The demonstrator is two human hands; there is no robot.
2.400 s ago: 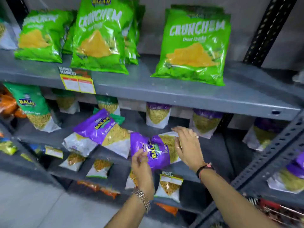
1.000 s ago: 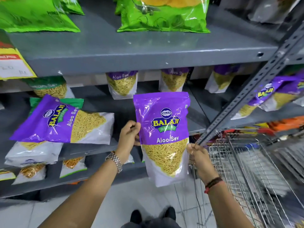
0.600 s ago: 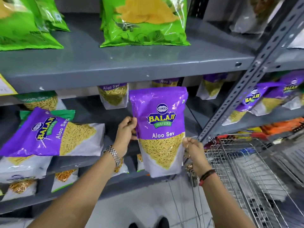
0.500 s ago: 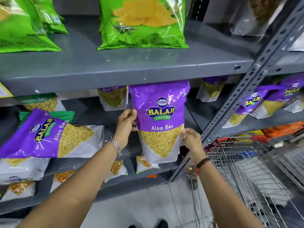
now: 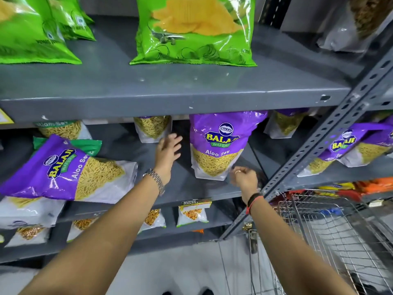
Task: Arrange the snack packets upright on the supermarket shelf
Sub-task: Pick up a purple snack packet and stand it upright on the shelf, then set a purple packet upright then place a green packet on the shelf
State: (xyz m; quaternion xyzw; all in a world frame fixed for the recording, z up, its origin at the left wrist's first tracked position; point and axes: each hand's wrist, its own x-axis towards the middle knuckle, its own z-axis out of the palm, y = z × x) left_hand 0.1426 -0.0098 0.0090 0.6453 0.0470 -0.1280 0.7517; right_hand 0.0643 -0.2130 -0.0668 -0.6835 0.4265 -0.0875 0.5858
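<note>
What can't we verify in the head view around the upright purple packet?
- Upright Aloo Sev packet: its top edge sits behind the upper shelf lip.
- Right hand: fingers curled near the packet's base; contact unclear.
- Rear packets: tops hidden by the same lip.
- Left hand: motion-blurred.

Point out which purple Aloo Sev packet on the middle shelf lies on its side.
The purple packet at the left, atop a white packet. Its logo runs tilted, whereas the purple packet between the hands stands upright.
</note>
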